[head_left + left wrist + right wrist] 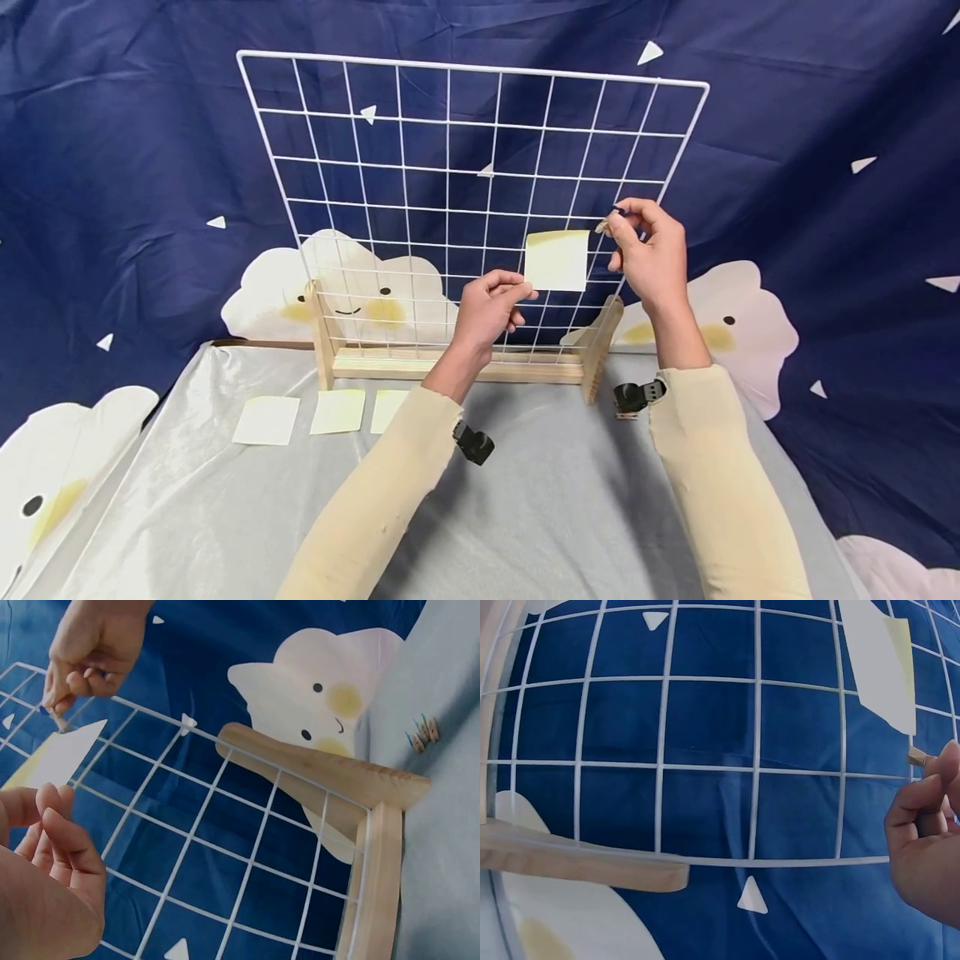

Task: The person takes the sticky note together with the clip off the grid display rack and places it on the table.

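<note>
A pale yellow sticky note (557, 261) is held up against the white wire grid (472, 125), right of its middle. My left hand (491, 308) pinches the note by its lower left corner. Beside the note's upper right corner, my right hand (651, 250) pinches a small wooden clothespin (602, 225) between thumb and fingers. In the right wrist view the tip of the clothespin (917, 756) points toward the note (889, 667), with a small gap between them.
Wooden feet (600, 350) hold the grid upright on a grey cloth-covered table (540, 517). Three more sticky notes, one of them the leftmost note (267, 420), lie in a row at left. Several small clothespins (424, 733) lie on the cloth at right. A dark blue curtain (825, 100) hangs behind.
</note>
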Tool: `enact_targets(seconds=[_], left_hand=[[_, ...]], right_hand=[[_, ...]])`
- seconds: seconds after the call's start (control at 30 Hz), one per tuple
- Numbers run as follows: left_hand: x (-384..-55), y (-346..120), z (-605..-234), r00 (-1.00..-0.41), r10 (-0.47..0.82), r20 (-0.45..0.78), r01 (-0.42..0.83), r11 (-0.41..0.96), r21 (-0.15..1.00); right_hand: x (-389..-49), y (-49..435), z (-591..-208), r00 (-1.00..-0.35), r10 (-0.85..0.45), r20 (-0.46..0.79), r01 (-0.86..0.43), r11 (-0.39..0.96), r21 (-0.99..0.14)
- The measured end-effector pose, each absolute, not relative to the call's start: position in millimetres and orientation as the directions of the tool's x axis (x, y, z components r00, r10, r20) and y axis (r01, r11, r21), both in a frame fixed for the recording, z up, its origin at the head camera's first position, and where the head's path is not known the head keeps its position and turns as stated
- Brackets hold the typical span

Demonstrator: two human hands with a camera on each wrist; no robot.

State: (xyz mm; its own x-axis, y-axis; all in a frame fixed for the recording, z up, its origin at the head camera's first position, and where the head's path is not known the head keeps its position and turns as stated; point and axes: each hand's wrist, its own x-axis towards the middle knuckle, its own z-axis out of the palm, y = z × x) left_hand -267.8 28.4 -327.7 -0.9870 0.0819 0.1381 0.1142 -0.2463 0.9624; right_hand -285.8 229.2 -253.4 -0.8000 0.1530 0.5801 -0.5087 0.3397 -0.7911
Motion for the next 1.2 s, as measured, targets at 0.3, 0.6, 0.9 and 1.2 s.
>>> enact_targets(seconds=[0.3,0.6,0.9,1.2], left_hand=[[-262.8,14.2,-337.3,-0.986,0.068,0.152,0.133,-0.222,0.966],[-259.1,2.1,-342.2,-0.987,0.055,0.149,0.133,-0.224,0.965],[-254.0,-7.4,-348.8,-0.991,0.043,0.127,0.113,-0.25,0.962],[-248.0,-15.8,-359.6,-0.995,0.033,0.093,0.082,-0.243,0.966]], right_hand=[[-280.4,238.9,-267.7,-0.825,0.168,0.539,-0.467,0.334,-0.819],[-276.9,246.2,-281.6,-0.838,0.175,0.518,-0.452,0.311,-0.836],[-270.7,249.4,-292.2,-0.849,0.178,0.497,-0.439,0.285,-0.852],[-262.3,255.8,-305.2,-0.869,0.211,0.448,-0.413,0.193,-0.89]])
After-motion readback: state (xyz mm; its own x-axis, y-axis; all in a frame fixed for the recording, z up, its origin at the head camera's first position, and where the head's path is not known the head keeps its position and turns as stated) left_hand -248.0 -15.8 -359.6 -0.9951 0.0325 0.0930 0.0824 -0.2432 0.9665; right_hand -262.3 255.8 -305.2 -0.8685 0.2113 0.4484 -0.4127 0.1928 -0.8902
